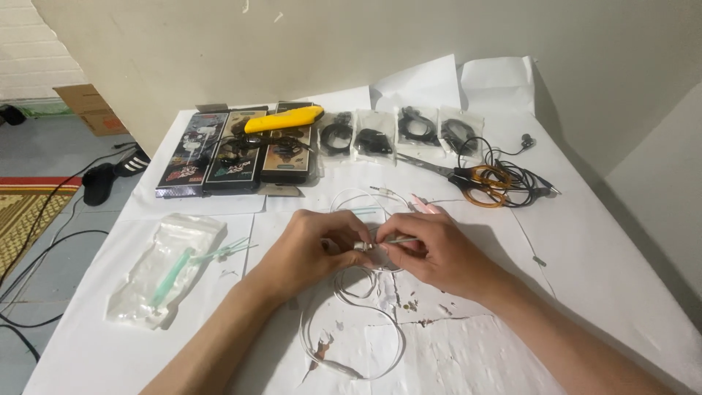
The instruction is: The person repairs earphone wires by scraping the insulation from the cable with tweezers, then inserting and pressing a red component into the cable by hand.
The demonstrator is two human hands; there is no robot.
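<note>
Two hands pinching a white earphone at the table's middle

The left hand fingertips are clamped on a small earbud of the white earphone cable; the right hand grips a thin green-tipped swab against it. The cable loops over the white paper-covered table, scissors lying beyond.

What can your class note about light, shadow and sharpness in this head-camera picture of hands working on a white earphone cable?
Head view: even, soft indoor light with no hard glare; faint shadows under the left hand and right hand; the white earphone cable nearly blends into the white table cover; fine detail at the fingertips is soft; the edges bow slightly.
</note>
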